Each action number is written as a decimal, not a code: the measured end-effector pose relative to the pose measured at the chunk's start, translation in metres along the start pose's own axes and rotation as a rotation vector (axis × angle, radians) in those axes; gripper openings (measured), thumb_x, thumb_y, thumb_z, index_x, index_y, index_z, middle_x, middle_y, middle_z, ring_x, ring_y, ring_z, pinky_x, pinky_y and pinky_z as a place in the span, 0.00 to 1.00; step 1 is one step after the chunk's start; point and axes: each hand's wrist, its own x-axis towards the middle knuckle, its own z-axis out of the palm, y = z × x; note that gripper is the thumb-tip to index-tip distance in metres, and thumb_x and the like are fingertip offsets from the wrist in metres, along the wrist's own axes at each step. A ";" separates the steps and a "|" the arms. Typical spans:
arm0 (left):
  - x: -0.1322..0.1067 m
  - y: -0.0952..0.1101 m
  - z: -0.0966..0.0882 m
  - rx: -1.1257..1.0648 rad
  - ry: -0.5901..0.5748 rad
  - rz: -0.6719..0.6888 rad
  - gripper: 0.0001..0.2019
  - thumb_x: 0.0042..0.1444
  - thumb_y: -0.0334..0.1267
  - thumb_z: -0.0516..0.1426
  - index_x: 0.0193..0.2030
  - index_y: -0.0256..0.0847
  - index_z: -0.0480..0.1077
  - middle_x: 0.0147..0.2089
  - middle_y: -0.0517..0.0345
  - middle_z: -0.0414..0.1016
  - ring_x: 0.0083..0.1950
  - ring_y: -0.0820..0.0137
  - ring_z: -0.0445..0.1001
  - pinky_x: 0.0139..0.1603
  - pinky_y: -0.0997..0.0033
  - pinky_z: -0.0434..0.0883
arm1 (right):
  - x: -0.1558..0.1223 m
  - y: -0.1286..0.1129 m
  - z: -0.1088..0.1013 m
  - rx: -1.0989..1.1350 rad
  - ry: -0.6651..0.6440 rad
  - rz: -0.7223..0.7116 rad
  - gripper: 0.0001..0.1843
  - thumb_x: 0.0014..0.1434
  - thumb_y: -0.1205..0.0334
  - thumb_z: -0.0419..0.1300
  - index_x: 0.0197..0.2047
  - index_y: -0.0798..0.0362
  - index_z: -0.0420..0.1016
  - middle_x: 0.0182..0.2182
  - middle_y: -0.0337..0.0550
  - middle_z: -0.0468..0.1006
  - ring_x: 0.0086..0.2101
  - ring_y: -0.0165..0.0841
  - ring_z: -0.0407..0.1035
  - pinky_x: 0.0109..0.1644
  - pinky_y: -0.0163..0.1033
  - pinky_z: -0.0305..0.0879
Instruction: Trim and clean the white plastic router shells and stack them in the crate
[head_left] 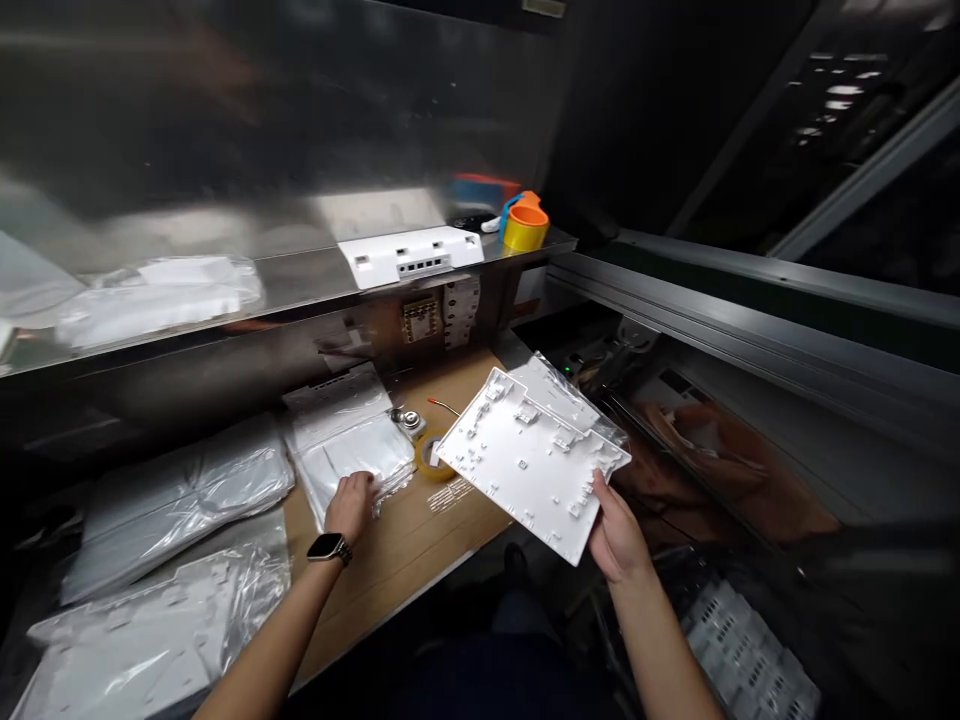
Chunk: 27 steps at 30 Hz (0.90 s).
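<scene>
My right hand (616, 532) grips a white plastic panel (517, 462) by its right edge. The panel is tilted, with its clips and posts facing me. At the near edge of a stack of clear plastic bags (352, 450), my left hand (349, 507) has its fingers bent together on a bag. A watch (328, 546) is on the left wrist. Between the two hands, a roll of yellowish tape (433, 456) lies on the table, partly behind the panel. Another white part in clear plastic (559, 388) shows just behind the held panel.
Bagged white panels (135, 640) and a thick pile of plastic bags (180, 500) lie at left. On the metal shelf (292, 280) are a white cover (412, 255) and yellow and orange tape rolls (525, 228). White parts (750, 640) sit low at right. A metal rail (675, 310) runs along the right.
</scene>
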 end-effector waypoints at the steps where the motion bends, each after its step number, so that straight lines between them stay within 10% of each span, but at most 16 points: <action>1: 0.002 -0.004 -0.002 0.032 -0.011 0.016 0.05 0.54 0.34 0.59 0.36 0.45 0.67 0.45 0.43 0.74 0.62 0.45 0.65 0.67 0.51 0.56 | -0.006 -0.002 0.000 0.012 0.016 -0.021 0.31 0.57 0.45 0.71 0.59 0.52 0.76 0.53 0.49 0.83 0.58 0.48 0.75 0.64 0.54 0.71; 13: 0.045 -0.034 -0.033 -0.018 -0.063 -0.122 0.11 0.61 0.41 0.64 0.43 0.38 0.69 0.37 0.58 0.78 0.38 0.66 0.77 0.44 0.62 0.74 | -0.021 0.006 0.012 -0.025 0.051 -0.079 0.30 0.56 0.44 0.72 0.55 0.53 0.79 0.54 0.51 0.83 0.54 0.47 0.77 0.63 0.54 0.72; 27: 0.052 -0.035 -0.033 0.082 -0.041 0.063 0.12 0.64 0.41 0.62 0.49 0.37 0.71 0.48 0.54 0.74 0.39 0.70 0.74 0.41 0.64 0.76 | -0.010 0.156 0.114 -0.612 -0.307 -0.261 0.35 0.60 0.32 0.60 0.48 0.58 0.80 0.43 0.55 0.86 0.46 0.47 0.79 0.52 0.49 0.75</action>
